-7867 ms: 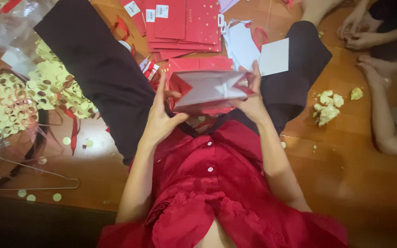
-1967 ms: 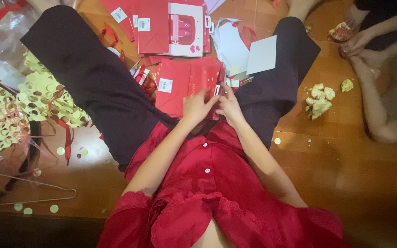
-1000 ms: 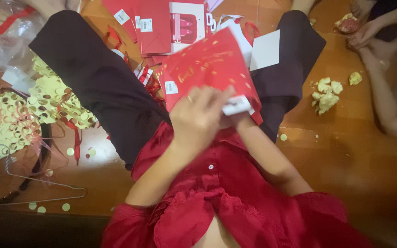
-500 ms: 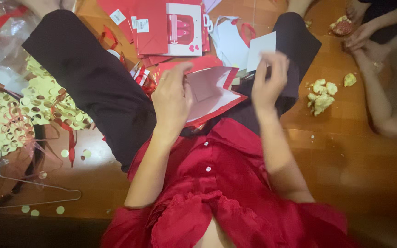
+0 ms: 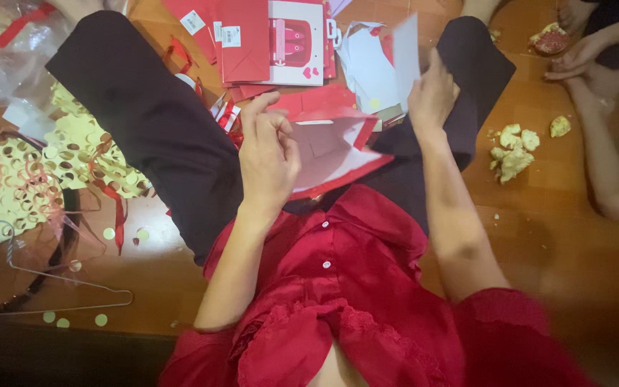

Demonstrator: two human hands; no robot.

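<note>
On my lap, above the floor's scattered red bags, my left hand [image 5: 270, 154] pinches the near wall of the half-opened red paper bag [image 5: 331, 147], while my right hand [image 5: 433, 93] lifts a white card [image 5: 405, 54] clear. I judge the mouth should be held wide and the card slid flat.

left hand [image 5: 266, 161] grips the edge of a half-opened red paper bag [image 5: 334, 154] lying on the lap, its pale inside showing; right hand [image 5: 433, 93] lifts a white card [image 5: 405, 54] just above it. flat red bags [image 5: 266, 39] lie ahead on the wooden floor [image 5: 539, 236], gold punched paper [image 5: 8, 193] at left
</note>
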